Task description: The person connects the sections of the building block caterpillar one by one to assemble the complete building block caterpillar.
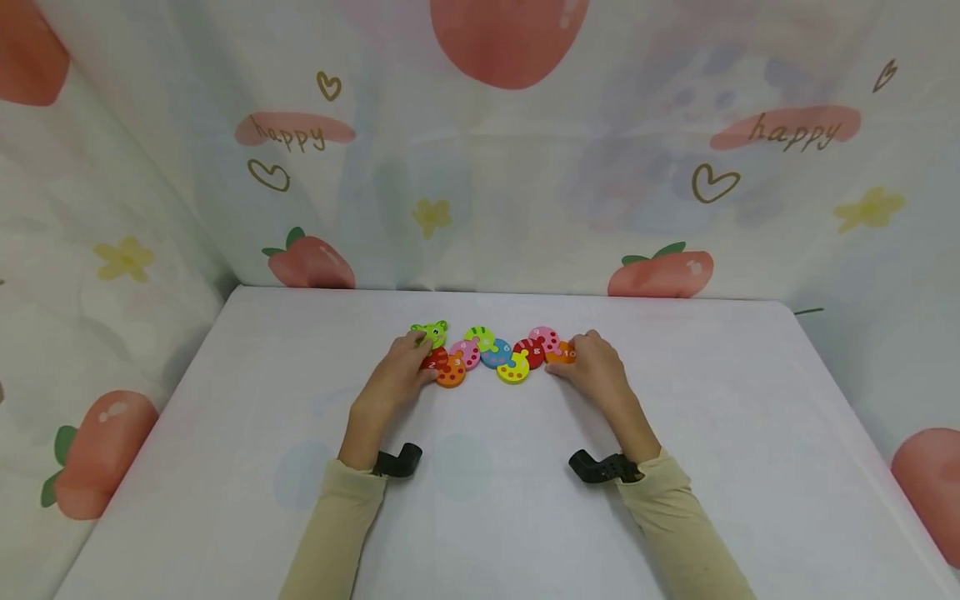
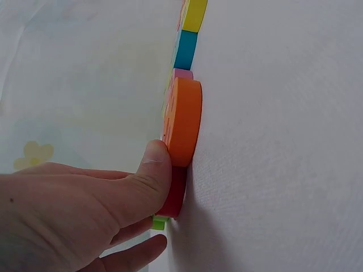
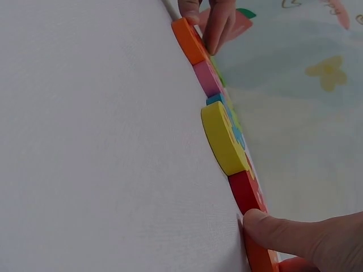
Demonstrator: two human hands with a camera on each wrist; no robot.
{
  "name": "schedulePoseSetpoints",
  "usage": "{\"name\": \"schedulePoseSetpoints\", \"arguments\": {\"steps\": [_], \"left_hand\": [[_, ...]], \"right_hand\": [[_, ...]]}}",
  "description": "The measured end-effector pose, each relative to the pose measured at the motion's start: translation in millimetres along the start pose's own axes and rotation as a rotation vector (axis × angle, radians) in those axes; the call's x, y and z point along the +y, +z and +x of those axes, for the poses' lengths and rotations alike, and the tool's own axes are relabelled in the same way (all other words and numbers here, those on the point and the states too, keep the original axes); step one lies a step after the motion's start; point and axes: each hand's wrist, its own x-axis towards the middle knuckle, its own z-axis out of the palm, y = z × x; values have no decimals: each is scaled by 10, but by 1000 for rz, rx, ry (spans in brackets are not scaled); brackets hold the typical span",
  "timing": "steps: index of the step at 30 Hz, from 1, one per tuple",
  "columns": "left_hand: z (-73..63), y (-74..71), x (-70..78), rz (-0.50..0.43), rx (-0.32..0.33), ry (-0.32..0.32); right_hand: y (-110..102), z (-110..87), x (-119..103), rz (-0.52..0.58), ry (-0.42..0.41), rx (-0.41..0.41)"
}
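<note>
A caterpillar number puzzle of linked round pieces lies in a wavy row across the table. Its green head piece (image 1: 432, 333) is at the left end, above the red piece (image 1: 434, 359) marked 2. My left hand (image 1: 396, 367) grips this end, its thumb (image 2: 154, 161) against the edge of the red piece beside the orange piece (image 2: 186, 122). At the other end, my right hand (image 1: 600, 367) pinches the orange piece (image 1: 558, 353) marked 10. Pink, green, blue, yellow and red pieces, such as the yellow piece (image 1: 513, 367), join the two ends.
A white cloth covers the table (image 1: 495, 533), whose back edge meets a printed curtain (image 1: 510, 183) with fruit and hearts. Black wrist mounts (image 1: 400, 460) sit below both hands, at the ends of beige sleeves (image 1: 337, 525).
</note>
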Motion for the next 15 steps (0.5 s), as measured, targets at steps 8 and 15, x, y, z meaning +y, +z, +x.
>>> {"name": "schedulePoseSetpoints", "arguments": {"steps": [8,15], "left_hand": [[-9,-5,11,13,4,0],[-20,-6,3,-9,3,4]], "right_hand": [[3,-6,11,0,-9,3],[3,-1,12,11,3,-7]]}}
